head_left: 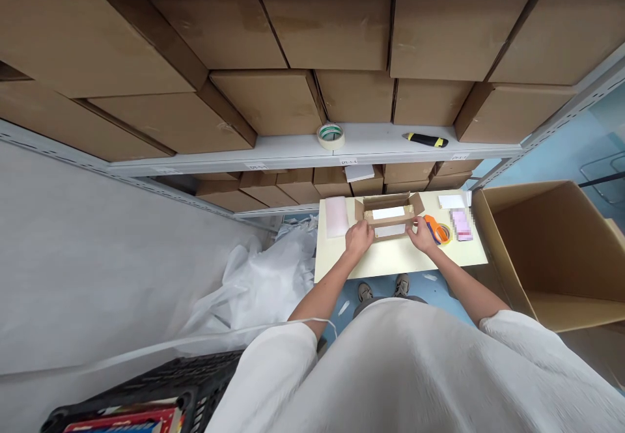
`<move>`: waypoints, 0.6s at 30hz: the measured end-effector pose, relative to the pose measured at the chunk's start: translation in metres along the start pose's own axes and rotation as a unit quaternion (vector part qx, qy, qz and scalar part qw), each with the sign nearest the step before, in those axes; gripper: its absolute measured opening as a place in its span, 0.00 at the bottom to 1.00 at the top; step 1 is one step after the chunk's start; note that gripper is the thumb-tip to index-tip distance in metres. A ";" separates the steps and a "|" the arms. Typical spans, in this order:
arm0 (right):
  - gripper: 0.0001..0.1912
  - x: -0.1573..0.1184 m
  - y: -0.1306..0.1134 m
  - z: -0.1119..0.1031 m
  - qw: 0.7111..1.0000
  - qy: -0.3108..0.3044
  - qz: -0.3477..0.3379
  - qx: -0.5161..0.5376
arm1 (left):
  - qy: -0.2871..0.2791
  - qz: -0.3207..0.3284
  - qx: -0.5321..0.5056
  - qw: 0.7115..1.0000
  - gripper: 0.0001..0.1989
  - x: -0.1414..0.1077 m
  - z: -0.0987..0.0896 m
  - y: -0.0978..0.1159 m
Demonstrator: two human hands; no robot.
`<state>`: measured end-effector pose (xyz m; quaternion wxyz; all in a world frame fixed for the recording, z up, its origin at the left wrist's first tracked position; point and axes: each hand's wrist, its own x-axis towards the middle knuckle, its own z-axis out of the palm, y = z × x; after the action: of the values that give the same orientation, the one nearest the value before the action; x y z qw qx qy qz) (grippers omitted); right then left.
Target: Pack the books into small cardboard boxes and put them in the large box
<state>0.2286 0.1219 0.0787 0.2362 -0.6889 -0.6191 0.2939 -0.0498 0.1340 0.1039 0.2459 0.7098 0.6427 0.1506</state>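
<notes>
A small cardboard box [389,219] with raised flaps and white labels lies on the cream table [364,265]. My left hand [359,238] grips its near left corner, fingers closed on the cardboard. At its near right corner, my right hand [420,234] holds the edge between closed fingers. Just right of that hand is an orange tape dispenser [434,227] with a yellow roll. Left of the box is a pale pink sheet [336,216]. A pink and purple item [461,224] and a white paper [451,201] are at the table's right.
Stacked cartons [336,23] fill the shelves beyond the table. A tape roll [331,135] and a black-yellow cutter [426,139] rest on the shelf edge [364,142]. A large open carton [561,244] stands right, white plastic [263,277] left, a black crate [195,387] lower left.
</notes>
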 end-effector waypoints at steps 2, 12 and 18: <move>0.20 -0.005 0.000 -0.005 0.999 -0.018 0.006 -0.035 | 0.001 0.072 0.033 0.997 0.10 0.000 -0.005 0.004; 0.13 -0.013 -0.026 -0.035 0.981 -0.055 -0.042 -0.181 | 0.011 0.119 0.066 0.991 0.16 0.010 -0.009 0.000; 0.22 0.014 -0.024 -0.044 0.973 -0.063 -0.113 -0.190 | 0.002 0.066 0.052 0.996 0.13 0.006 -0.004 -0.004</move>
<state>0.2428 0.1406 0.1257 0.0932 -0.6273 -0.7507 0.1849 -0.0547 0.1411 0.1040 0.1967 0.7621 0.6021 0.1340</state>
